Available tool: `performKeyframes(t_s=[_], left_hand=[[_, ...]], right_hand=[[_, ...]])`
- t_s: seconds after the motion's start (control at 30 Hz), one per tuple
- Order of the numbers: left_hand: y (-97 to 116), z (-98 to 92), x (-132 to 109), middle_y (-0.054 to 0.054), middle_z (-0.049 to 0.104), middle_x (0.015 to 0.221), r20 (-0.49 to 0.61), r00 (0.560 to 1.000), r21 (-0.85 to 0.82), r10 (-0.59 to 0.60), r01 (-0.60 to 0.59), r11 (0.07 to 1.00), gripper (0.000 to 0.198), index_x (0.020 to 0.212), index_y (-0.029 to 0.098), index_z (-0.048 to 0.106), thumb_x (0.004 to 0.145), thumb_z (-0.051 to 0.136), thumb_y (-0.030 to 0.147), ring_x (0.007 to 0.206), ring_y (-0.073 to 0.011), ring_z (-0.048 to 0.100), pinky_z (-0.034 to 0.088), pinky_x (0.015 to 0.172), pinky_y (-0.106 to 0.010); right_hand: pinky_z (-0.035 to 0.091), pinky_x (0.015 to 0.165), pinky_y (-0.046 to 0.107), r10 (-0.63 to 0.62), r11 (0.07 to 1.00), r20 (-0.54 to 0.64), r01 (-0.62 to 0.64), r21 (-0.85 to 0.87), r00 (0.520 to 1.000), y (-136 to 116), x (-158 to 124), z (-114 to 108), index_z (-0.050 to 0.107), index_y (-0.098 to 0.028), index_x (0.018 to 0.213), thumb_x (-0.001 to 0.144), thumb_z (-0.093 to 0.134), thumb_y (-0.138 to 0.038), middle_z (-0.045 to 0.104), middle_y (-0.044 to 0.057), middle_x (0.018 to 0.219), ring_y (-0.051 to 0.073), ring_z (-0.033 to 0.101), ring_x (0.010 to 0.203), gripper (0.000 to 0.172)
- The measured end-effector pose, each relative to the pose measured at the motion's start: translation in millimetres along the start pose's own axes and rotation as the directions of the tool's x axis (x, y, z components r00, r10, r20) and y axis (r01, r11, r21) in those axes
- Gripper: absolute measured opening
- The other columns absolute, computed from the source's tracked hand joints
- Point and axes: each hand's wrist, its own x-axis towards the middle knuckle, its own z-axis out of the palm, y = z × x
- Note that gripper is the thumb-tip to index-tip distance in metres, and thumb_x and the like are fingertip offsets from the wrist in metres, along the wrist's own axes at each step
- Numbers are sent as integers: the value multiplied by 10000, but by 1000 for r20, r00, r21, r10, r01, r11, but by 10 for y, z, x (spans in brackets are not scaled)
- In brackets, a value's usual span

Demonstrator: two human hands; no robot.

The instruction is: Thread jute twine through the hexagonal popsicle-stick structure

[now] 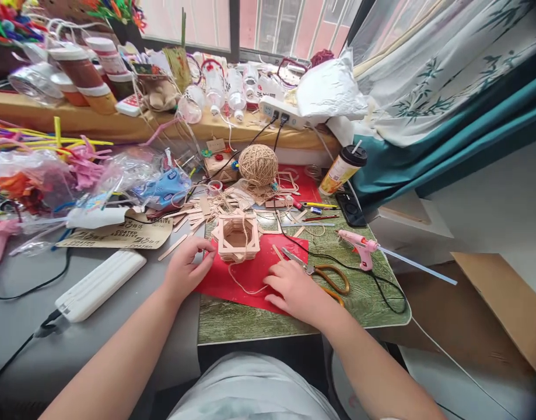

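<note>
A square frame stacked from wooden craft sticks sits on a red sheet in the middle of the table, with twine trailing from it. My left hand rests just left of the frame, fingers curled, fingertips near its corner. Palm down on the red sheet lies my right hand, fingers spread flat, beside orange-handled scissors. Neither hand visibly holds anything.
A ball of twine and loose craft sticks lie behind the frame. A pink glue gun lies at the right, a lidded cup and black phone beyond it. A white power strip and plastic bags sit left.
</note>
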Motion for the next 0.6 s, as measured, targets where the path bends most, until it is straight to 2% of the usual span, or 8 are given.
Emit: performKeyframes(t_s=[0.07,0.17,0.27,0.33,0.4,0.47,0.53,0.6], left_hand=[[-14,-22,-4,-26,708,962,8,1000,-14,5,-5,1000,64,995,235,663,1014,613,201,922,-188,655,524,878,-353],[-31,-45,12,-31,721,976,16,1000,-24,-12,13,1000,65,993,239,663,1012,611,205,941,-199,654,521,894,-369],[-19,-59,42,-38,729,986,25,999,-32,-22,23,999,66,999,242,658,1026,599,233,971,-208,658,522,923,-385],[-5,-67,52,-40,727,981,32,999,-31,-16,17,999,81,994,241,654,1039,587,246,969,-207,653,517,924,-385],[-4,-71,44,-42,727,982,36,999,-37,-6,8,999,97,988,238,651,1049,576,249,959,-204,647,513,913,-380],[-22,-71,20,-43,728,990,38,999,-45,-5,7,999,103,991,236,652,1053,572,254,955,-203,645,510,907,-377],[-43,-70,-2,-43,728,994,29,999,-59,-14,16,998,97,994,237,654,1049,581,270,958,-208,646,510,912,-378],[-38,-80,12,-41,728,1003,-12,999,-88,-52,51,995,92,1014,239,664,1041,595,294,962,-210,646,510,914,-374]], right_hand=[[490,1050,479,21,999,100,-17,-47,995,2,56,17,756,-199,1066,1032,709,-271,738,110,1134,293,646,1128,93],[481,998,451,27,998,170,-17,-57,985,30,46,-17,718,-190,955,1076,582,-199,736,99,1045,262,643,1045,182],[495,948,408,56,992,144,-72,107,988,73,12,-217,709,-202,972,1073,563,-204,743,85,1022,239,656,995,178],[501,880,365,165,945,75,-179,275,984,105,-4,-427,718,-222,988,1067,593,-257,749,64,1007,220,664,946,152],[481,765,330,307,849,18,-283,446,951,128,-4,-661,721,-238,968,1070,619,-360,728,34,928,194,635,828,189],[391,611,294,409,700,-18,-301,647,912,124,24,-901,703,-239,942,1041,678,-474,641,-2,783,153,530,656,257],[261,526,277,439,523,-71,-190,831,896,78,91,-1163,683,-238,933,989,752,-519,486,-51,635,117,369,531,295],[211,503,281,422,375,-161,-11,927,892,-15,207,-1470,687,-243,933,975,775,-472,344,-88,548,108,253,491,249]])
